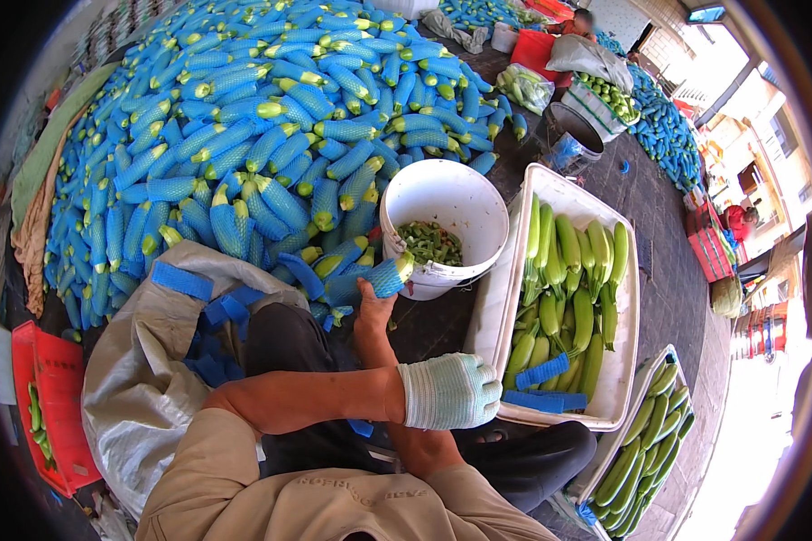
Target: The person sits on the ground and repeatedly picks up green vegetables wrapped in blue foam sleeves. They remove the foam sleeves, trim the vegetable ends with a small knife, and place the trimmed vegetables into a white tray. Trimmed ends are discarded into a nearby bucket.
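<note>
My right hand [375,308] is bare and grips a zucchini in a blue foam net sleeve [369,283], its pale end by the white bucket. Crossing over my right forearm, my left arm ends in a knitted work glove. That gloved left hand [453,392] has its fingers curled, with nothing visible in it; its palm side is hidden. It is beside the near left rim of a white plastic crate [633,297]. Bare green zucchini [582,318] fill much of the crate. Blue foam net sleeves [541,372] lie on them at the near end.
A large pile of sleeved zucchini [264,135] rises ahead. The white bucket [474,179] contains green trimmings [430,243]. More sleeves [227,308] lie on a pale woven sack [155,379] over my leg. A red crate [57,406] stands left, another zucchini crate [639,446] right. People work farther off.
</note>
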### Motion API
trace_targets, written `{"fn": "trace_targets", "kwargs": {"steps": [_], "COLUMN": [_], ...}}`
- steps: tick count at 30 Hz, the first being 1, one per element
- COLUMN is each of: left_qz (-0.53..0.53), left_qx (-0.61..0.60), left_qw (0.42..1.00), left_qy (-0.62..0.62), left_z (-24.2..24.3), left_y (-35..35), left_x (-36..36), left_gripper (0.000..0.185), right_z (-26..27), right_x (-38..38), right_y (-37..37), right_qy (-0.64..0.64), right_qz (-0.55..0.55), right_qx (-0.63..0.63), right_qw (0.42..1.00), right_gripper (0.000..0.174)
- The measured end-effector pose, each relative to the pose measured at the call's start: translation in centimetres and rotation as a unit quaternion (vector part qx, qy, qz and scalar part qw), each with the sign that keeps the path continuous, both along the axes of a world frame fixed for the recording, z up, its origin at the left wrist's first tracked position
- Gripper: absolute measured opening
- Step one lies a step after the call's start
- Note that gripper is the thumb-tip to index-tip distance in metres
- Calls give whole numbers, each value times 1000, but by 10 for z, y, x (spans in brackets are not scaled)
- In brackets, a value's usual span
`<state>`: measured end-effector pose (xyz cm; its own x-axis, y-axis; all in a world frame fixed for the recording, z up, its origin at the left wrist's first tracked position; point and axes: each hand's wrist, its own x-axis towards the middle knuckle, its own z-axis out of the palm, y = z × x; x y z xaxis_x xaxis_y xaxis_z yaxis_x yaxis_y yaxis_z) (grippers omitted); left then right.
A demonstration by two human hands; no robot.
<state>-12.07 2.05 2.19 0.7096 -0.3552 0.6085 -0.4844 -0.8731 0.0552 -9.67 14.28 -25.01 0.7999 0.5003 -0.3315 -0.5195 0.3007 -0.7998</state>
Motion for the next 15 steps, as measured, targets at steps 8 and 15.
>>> {"fn": "trace_targets", "kwargs": {"steps": [8, 15], "left_qz": [-4, -57], "left_qx": [-12, -35], "left_qw": [1000, 998], "left_qy": [28, 16], "left_z": [-10, 34], "left_y": [-3, 3], "left_x": [-2, 26], "left_gripper": [21, 30], "right_z": [-9, 59], "right_x": [-53, 30], "right_y": [-18, 123], "right_qy": [22, -159], "right_qz": [142, 112], "right_qx": [-11, -87], "right_qw": [990, 977], "right_gripper": [69, 70]}}
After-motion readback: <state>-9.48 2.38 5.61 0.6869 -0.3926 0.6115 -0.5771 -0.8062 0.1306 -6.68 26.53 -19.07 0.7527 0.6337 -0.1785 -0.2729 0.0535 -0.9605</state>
